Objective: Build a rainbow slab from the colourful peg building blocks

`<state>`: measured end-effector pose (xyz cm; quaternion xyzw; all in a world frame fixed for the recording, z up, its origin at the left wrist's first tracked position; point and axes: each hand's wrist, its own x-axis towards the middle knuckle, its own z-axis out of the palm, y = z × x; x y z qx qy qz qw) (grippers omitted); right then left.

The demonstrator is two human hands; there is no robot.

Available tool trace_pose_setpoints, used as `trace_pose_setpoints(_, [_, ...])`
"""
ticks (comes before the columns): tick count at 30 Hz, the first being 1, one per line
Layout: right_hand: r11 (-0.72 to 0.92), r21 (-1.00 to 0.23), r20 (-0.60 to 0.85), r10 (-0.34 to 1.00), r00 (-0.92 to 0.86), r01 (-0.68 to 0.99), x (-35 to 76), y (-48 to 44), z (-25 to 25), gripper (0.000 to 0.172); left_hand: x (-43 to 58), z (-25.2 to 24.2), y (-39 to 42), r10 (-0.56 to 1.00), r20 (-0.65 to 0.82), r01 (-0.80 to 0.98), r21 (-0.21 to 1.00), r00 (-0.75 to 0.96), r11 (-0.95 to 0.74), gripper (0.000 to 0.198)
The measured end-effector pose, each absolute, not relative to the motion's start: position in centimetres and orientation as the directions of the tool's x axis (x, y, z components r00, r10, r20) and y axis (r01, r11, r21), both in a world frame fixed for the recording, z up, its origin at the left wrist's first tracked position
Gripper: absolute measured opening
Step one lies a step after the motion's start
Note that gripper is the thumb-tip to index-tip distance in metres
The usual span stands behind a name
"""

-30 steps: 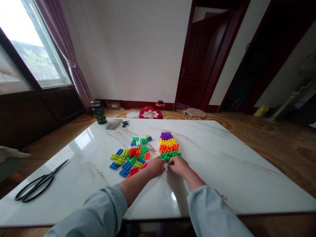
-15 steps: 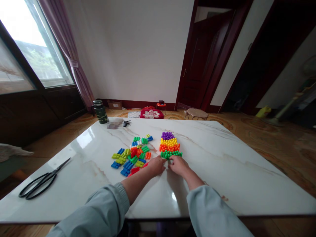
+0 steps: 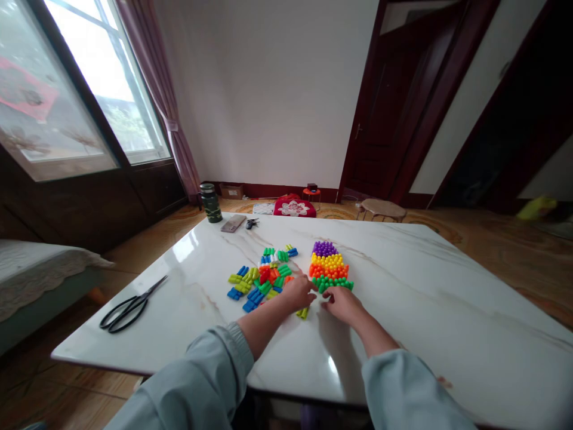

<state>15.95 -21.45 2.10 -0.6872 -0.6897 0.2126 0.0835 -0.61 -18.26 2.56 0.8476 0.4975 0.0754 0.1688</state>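
Note:
Rows of small plastic pieces stand together on the marble-patterned table [image 3: 425, 298]: purple [image 3: 324, 248], yellow [image 3: 327, 261], orange [image 3: 329, 272] and, nearest me, green [image 3: 333, 284]. My left hand [image 3: 299, 292] is at the left front corner of the green row, its fingers apart with nothing visible between them. Just right of it, my right hand [image 3: 342, 303] is at the front of the green row with fingers curled; whether it holds a piece is hidden. Yellow-green pieces [image 3: 302, 313] lie below my left hand. A loose pile of coloured pieces [image 3: 264, 280] spreads to the left.
Black-handled scissors [image 3: 129, 309] lie at the table's left. Along the far left edge are a camouflage bottle [image 3: 210, 204], a phone [image 3: 233, 223] and keys [image 3: 251, 223]. A round stool [image 3: 382, 208] stands beyond the far edge.
The view has swung left, so the table things appear further right. My left hand's fingers have spread a little. Yellow-green pieces now show below that hand.

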Motion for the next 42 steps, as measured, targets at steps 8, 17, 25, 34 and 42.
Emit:
trace_pose_setpoints(8, [0.021,-0.51,-0.021,0.999,-0.037,0.86,14.6,-20.7,2.5,0.018,-8.9,3.9,-15.4,0.958,0.142,0.882,0.377,0.248,-0.284,0.033])
trace_pose_setpoints(17, [0.119,-0.549,0.06,0.993,-0.103,0.828,12.5,-21.1,3.5,0.022,-9.0,2.1,-15.4,0.898,0.18,0.848,0.299,0.4,-0.438,0.046])
trace_pose_setpoints(25, [0.145,-0.589,0.052,0.988,-0.142,0.795,11.9,-21.8,3.5,0.021,-5.2,1.4,-12.2,0.899,-0.095,0.904,0.053,0.428,-0.424,0.05])
trace_pose_setpoints(34, [0.128,-0.641,0.018,0.988,-0.152,0.756,12.3,-22.1,3.5,0.02,-4.3,2.3,-9.1,0.942,0.106,0.943,0.071,0.318,-0.326,0.042])
trace_pose_setpoints(42, [0.164,-0.636,0.02,0.98,-0.196,0.754,11.8,-22.8,4.1,0.021,-4.8,0.1,-6.5,0.979,0.098,0.975,0.12,0.178,-0.189,0.04])
